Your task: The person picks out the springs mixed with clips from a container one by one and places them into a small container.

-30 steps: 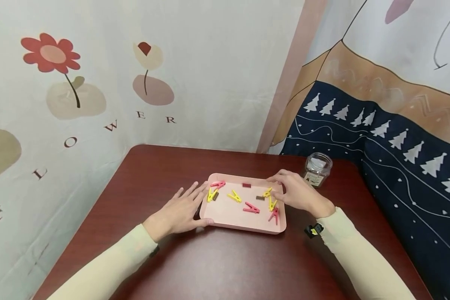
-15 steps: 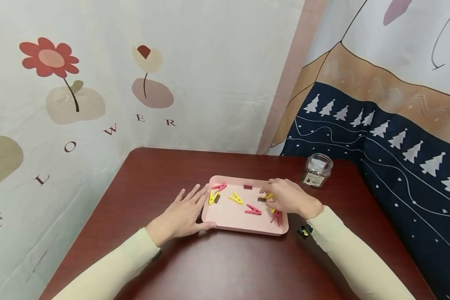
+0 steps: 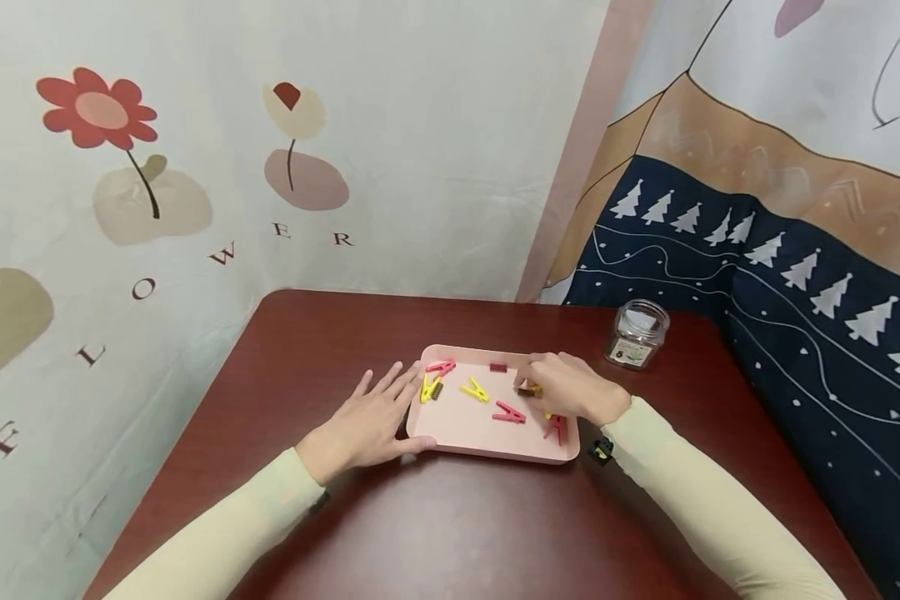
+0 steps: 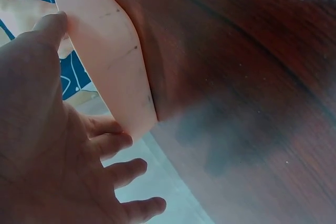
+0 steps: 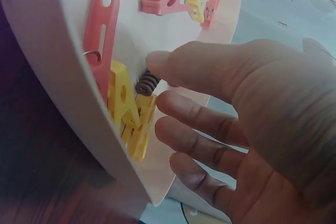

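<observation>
My left hand (image 3: 363,429) lies spread against the left side of a pink tray (image 3: 465,429). In the left wrist view, its thumb and fingertips touch the tray's rim (image 4: 110,61). Over the tray's right part, my right hand (image 3: 573,387) reaches down. Its thumb and forefinger pinch a dark brown coil spring (image 5: 147,83); part of the spring is hidden behind them. Close by lie yellow clothespins (image 5: 123,95) and a red clothespin (image 5: 101,30). A yellow clothespin (image 3: 475,389) and a red clothespin (image 3: 508,412) lie mid-tray.
At the tray's left end are a red clothespin (image 3: 441,367), a yellow clothespin (image 3: 429,388) and another brown spring (image 3: 437,391). A dark red spring (image 3: 498,367) lies near the back wall. A glass jar (image 3: 636,333) stands behind, to the right, on the brown table (image 3: 345,333).
My right hand has moved left and inward from the tray's right rim, and its thumb and forefinger have come together on the brown spring. My left hand stays at the tray's side.
</observation>
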Tool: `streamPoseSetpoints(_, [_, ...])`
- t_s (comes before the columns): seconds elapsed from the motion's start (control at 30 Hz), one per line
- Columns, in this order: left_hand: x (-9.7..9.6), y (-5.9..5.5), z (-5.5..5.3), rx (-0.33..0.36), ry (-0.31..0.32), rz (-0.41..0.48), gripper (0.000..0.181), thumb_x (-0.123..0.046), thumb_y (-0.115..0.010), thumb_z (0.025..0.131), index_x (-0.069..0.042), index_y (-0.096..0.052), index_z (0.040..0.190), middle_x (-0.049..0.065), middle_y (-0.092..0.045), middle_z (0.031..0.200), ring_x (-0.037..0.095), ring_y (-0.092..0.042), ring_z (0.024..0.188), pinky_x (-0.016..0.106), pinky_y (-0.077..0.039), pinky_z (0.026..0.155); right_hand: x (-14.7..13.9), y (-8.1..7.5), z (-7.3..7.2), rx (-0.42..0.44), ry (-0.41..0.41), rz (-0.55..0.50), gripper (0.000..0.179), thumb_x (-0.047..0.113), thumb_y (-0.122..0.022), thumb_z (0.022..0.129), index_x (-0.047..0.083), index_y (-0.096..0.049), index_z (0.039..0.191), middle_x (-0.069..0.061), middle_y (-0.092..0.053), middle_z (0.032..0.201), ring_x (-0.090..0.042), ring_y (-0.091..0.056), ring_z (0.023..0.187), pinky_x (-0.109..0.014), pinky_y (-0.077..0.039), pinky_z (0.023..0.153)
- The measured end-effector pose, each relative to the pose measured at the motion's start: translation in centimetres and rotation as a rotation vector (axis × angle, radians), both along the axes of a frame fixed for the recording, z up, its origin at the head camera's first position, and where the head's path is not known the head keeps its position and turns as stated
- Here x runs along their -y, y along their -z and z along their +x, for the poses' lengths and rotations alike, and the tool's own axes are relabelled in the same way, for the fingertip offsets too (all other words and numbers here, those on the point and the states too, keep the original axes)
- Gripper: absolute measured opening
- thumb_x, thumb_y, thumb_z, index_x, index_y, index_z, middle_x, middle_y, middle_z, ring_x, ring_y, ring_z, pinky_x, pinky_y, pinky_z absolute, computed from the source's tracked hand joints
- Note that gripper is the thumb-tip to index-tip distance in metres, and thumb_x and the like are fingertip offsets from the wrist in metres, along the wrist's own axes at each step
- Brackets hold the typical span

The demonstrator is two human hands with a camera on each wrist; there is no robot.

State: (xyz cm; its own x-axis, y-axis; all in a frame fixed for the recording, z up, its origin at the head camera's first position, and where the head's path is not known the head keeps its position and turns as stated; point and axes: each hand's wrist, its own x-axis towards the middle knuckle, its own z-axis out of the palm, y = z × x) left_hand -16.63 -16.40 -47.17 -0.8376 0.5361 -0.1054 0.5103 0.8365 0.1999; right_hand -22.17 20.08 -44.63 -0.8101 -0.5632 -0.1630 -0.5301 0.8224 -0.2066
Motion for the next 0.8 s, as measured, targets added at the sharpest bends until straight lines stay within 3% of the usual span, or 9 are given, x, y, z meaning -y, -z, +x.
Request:
streamPoseSetpoints(0.13, [-0.01,-0.22,-0.04,0.005,-0.004,0.006,0.117,-0.081,-0.066,0.106,-0.008,-0.024,0.187,0.01,-0.023,0.197,0.043,-0.026,0.182,0.078,-0.024,0.143,0.26,0.0,-0.33,0.002,-0.01,0.008,0.028,0.019,-0.095,0.099,0.021,-0.089,0.126,-0.004,-0.084,0.132,-0.019,-0.074,0.106,-0.037,-0.07,0.091])
streamPoseSetpoints(0.37, [0.02,-0.19,0.23,0.006,-0.013,0.019,0.117,-0.08,-0.068,0.105,-0.008,-0.025,0.187,0.011,-0.024,0.196,0.044,-0.027,0.182,0.079,-0.024,0.142,0.78,0.42,-0.7,0.033,-0.051,-0.007,0.02,0.01,-0.092,0.1,0.02,-0.089,0.117,0.002,-0.083,0.107,-0.014,-0.07,0.092,-0.031,-0.064,0.079])
streamPoseSetpoints(0.63, [0.23,-0.16,0.44,0.012,-0.013,0.021,0.117,-0.08,-0.068,0.105,-0.008,-0.025,0.186,0.01,-0.024,0.196,0.044,-0.027,0.182,0.08,-0.024,0.142,1.04,0.79,-0.72,0.063,-0.003,-0.037,0.022,0.013,-0.092,0.099,0.02,-0.086,0.119,0.003,-0.083,0.109,-0.015,-0.071,0.096,-0.034,-0.068,0.085])
streamPoseSetpoints(0.8, [0.08,-0.06,0.4,0.004,-0.014,0.027,0.117,-0.08,-0.068,0.105,-0.007,-0.026,0.186,0.011,-0.024,0.196,0.044,-0.027,0.182,0.08,-0.025,0.142,0.94,0.85,-0.92,0.059,-0.008,-0.03,0.019,0.011,-0.091,0.1,0.022,-0.086,0.115,0.006,-0.08,0.102,-0.014,-0.069,0.094,-0.031,-0.064,0.08])
